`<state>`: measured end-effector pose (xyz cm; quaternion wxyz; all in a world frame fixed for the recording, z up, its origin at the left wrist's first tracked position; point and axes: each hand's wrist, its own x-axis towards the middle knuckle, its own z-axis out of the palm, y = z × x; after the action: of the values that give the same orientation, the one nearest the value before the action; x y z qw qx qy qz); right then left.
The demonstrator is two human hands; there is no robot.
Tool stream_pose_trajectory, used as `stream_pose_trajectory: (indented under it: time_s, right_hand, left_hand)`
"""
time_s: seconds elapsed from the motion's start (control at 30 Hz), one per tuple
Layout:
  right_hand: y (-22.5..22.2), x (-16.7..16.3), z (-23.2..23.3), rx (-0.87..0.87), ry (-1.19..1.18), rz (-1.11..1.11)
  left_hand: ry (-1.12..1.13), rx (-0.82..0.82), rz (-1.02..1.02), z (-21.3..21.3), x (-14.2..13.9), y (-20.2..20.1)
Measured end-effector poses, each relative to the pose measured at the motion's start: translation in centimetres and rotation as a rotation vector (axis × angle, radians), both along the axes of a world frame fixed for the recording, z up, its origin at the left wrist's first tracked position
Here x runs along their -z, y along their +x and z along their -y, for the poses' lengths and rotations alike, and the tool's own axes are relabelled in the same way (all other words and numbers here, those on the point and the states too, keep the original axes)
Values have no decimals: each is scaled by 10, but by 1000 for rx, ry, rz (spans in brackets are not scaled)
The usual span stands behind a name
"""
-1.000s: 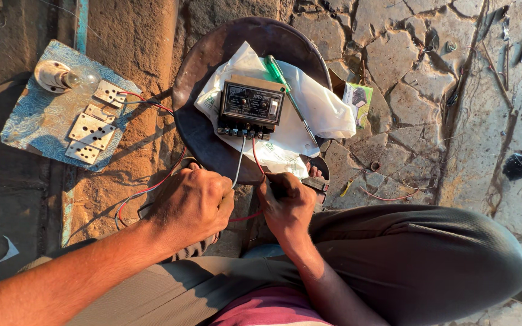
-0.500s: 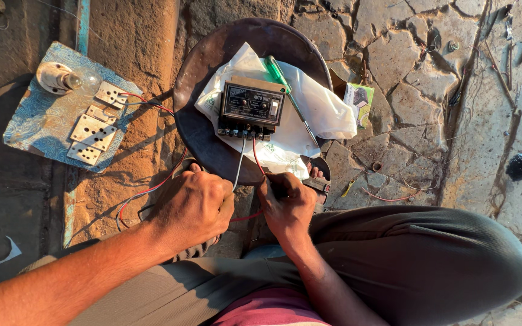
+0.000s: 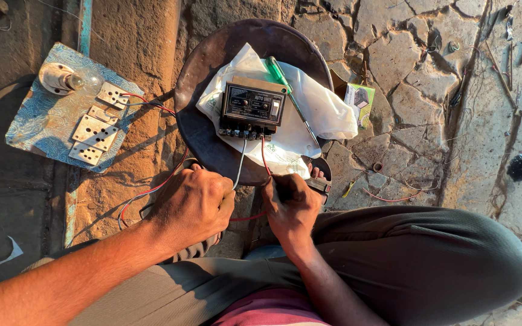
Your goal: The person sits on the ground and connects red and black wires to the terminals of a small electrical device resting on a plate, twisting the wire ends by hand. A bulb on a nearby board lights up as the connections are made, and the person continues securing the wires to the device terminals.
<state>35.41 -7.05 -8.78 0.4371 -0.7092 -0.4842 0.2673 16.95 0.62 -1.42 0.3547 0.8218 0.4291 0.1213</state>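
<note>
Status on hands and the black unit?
Left hand closed on white wire. Right hand grips red wire. Both run to black control unit on round stool. Nothing blocking.

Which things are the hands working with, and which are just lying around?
In use: left hand, right hand, thin white wire, thin red wire, black box-shaped electrical unit.

Lying about: green-handled screwdriver, blue board with white sockets, small green carton.

Cracked stone floor (image 3: 418,54) with round pan (image 3: 194,121), switch board (image 3: 37,127).

Hands (image 3: 243,205) barely shifted; view perhaps drifted slightly right.
</note>
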Motion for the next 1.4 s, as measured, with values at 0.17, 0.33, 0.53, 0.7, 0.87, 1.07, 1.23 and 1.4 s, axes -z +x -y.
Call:
stream_pose_trajectory:
  time_s: [0.17, 0.33, 0.53, 0.7, 0.87, 1.07, 1.23, 1.4]
  right_hand:
    - [1, 3, -1, -11, 0, 12]
    - [2, 4, -1, -29, -25, 59]
    - [1, 3, 0, -14, -31, -16]
    - [4, 2, -1, -38, -52, 60]
    - [3, 2, -2, -21, -70, 16]
    - [4, -2, -2, -40, -68, -19]
    - [5, -3, -2, -58, -58, -23]
    - [6, -3, -3, -67, -53, 21]
  left_hand:
    - [-20, -26, -16, -1, -1, 0]
    - [-42, -27, -21, 0, -1, 1]
    - [-65, -35, -27, 0, 1, 1]
    - [-55, -19, -25, 0, 0, 1]
    - [-23, 15, 12, 4, -5, 4]
    - [-5, 29, 33, 4, -6, 5]
    - [50, 61, -4, 3, -1, 5]
    - [103, 131, -6, 2, 3, 4]
